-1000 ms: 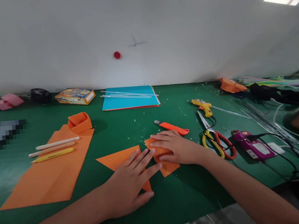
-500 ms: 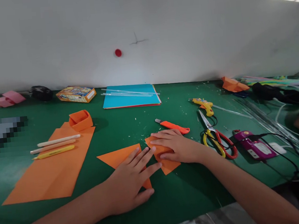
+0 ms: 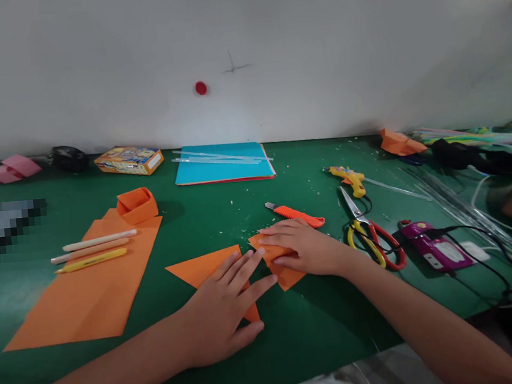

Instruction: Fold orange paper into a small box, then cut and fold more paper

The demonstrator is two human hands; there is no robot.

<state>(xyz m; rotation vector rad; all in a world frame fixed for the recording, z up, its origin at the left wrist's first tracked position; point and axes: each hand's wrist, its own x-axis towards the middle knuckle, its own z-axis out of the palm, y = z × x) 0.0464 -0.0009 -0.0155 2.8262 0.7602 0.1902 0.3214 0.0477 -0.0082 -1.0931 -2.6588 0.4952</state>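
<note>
My left hand [image 3: 219,314] lies flat with fingers spread over a pointed piece of orange paper [image 3: 202,267], whose left tip and lower right corner stick out from under it. Just right of it, my right hand [image 3: 304,248] rests palm down, fingers stretched out, on a second orange paper piece [image 3: 288,279], covering most of it. The left fingertips reach the edge of this second piece. An orange utility knife [image 3: 303,216] with its blade out lies right behind the right hand. Scissors [image 3: 369,233] with one yellow and one red handle lie to the right.
At left, a large orange sheet [image 3: 98,307] carries several pens [image 3: 94,260] and a folded orange ring [image 3: 137,207]. Behind are a small box [image 3: 128,161] and blue paper [image 3: 222,171] with clear sticks. At right lie a yellow glue gun [image 3: 349,179], a purple device [image 3: 435,248] and cables.
The view has tipped down slightly, then steadied. The paper under my right hand has shifted a little away from me, with the hand. My left hand stays in place.
</note>
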